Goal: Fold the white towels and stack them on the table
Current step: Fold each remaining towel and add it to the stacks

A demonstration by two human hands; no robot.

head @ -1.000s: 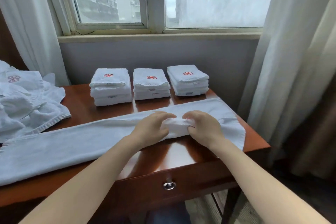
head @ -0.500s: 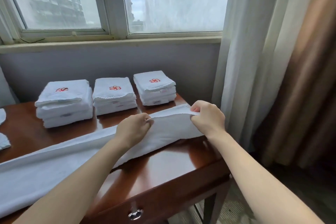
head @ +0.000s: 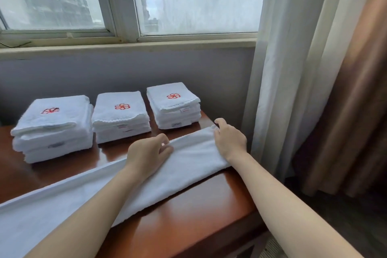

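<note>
Here's the long white towel (head: 184, 165), folded into a narrow strip and lying flat across the table (head: 188, 211). It runs from eight o'clock up to about two o'clock, its right end at the table's edge. The left hand (head: 146, 153) pinches the far edge mid-strip, and the right hand (head: 229, 140) grips the end corner. Beyond it sit three neat piles of folded white towels in a row: the left stack (head: 56, 130) at eleven o'clock, the middle stack (head: 120, 117) at twelve and the right stack (head: 173, 107) at one. Each is topped with a red flower emblem (head: 122, 106).
</note>
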